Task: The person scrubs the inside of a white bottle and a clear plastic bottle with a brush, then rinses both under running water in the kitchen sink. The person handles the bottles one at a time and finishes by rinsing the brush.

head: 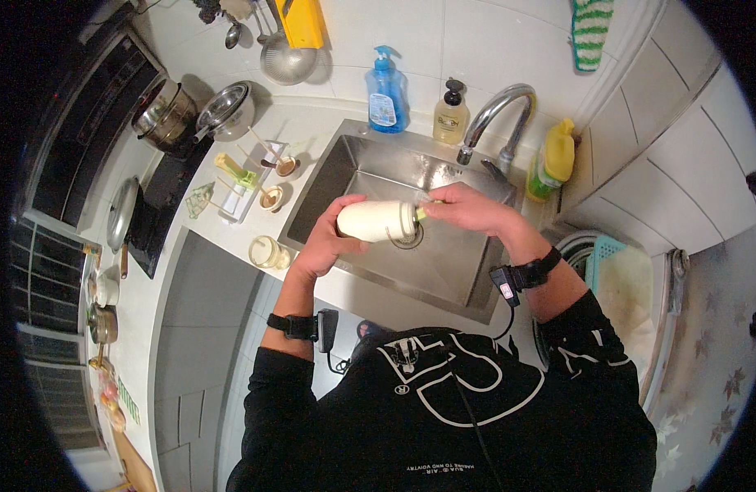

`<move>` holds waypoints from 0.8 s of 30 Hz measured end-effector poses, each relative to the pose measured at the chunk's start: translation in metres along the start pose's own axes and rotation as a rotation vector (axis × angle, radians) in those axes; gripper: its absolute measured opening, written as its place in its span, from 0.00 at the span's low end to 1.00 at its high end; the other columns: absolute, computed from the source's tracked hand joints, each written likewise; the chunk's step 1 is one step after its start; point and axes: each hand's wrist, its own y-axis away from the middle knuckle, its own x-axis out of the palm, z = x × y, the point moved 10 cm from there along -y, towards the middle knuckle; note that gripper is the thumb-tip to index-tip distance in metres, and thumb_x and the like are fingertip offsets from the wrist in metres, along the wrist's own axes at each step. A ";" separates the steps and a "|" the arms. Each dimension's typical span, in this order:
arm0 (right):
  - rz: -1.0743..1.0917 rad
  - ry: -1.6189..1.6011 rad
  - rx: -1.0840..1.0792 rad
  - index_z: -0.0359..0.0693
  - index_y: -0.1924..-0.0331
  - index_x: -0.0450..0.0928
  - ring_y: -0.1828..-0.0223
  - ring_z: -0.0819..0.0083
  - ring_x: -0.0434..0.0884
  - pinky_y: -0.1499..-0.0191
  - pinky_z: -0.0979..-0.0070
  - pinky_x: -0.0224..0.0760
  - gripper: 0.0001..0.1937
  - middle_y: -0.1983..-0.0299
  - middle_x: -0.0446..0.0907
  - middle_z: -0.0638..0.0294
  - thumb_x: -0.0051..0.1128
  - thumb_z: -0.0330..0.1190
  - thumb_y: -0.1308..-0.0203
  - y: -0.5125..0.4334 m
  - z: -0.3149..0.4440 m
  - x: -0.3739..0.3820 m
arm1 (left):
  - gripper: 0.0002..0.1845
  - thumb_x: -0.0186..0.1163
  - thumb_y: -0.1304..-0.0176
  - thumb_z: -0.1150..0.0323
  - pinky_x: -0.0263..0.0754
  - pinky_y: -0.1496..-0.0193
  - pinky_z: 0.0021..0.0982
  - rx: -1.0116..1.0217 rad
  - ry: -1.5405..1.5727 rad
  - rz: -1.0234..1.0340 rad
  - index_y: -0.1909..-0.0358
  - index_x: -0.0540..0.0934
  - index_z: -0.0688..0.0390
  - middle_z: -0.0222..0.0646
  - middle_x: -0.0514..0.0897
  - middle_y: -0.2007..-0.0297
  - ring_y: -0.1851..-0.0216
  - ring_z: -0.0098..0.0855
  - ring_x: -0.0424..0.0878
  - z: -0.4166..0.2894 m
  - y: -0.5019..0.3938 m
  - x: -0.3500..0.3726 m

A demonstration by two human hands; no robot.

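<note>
Over the stainless-steel sink [436,280], my left hand [324,237] grips a cream-coloured bottle [372,220] around its base. The bottle lies nearly on its side, its mouth pointing right. At that mouth my right hand [467,209] pinches a thin light-green handle [421,213]. Whatever is at the handle's far end is hidden, so I cannot tell what tool it is. Below the bottle's mouth the round drain [407,240] is partly visible. A small glass jar [264,252] stands on the counter left of my left hand.
Behind the sink stand a blue pump bottle [385,98], an amber pump bottle [450,117], the curved chrome faucet [501,95] and a yellow-green jug [550,163]. Left, two small bowls [271,198] sit near a white tray [235,206]. Metal pots [166,117] are farther left.
</note>
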 end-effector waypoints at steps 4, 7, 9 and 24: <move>-0.113 -0.431 0.175 0.39 0.50 0.82 0.71 0.82 0.70 0.69 0.77 0.63 0.17 0.71 0.75 0.73 0.58 0.45 0.26 0.007 -0.031 -0.004 | 0.45 0.79 0.53 0.78 0.71 0.33 0.32 -0.035 0.141 -0.050 0.29 0.72 0.54 0.27 0.80 0.41 0.39 0.29 0.76 0.003 0.003 -0.009; -0.127 -0.161 0.026 0.39 0.55 0.81 0.71 0.81 0.71 0.68 0.79 0.66 0.13 0.71 0.75 0.72 0.62 0.42 0.28 0.007 -0.022 -0.013 | 0.45 0.80 0.51 0.76 0.71 0.33 0.32 -0.030 0.118 -0.050 0.29 0.71 0.55 0.28 0.80 0.41 0.39 0.29 0.76 0.005 0.003 -0.012; -0.248 0.000 -0.083 0.39 0.57 0.80 0.71 0.81 0.73 0.67 0.79 0.67 0.10 0.70 0.77 0.71 0.64 0.37 0.30 0.006 -0.013 -0.023 | 0.45 0.79 0.50 0.77 0.71 0.33 0.32 -0.018 0.132 -0.053 0.29 0.71 0.55 0.28 0.80 0.41 0.38 0.29 0.76 0.006 0.002 -0.011; -0.438 -0.851 -0.038 0.36 0.44 0.80 0.68 0.80 0.74 0.66 0.80 0.67 0.12 0.65 0.80 0.67 0.54 0.31 0.24 -0.009 -0.031 -0.012 | 0.46 0.78 0.49 0.77 0.72 0.31 0.35 0.042 0.109 -0.097 0.27 0.69 0.53 0.29 0.78 0.39 0.36 0.32 0.76 0.011 -0.005 -0.012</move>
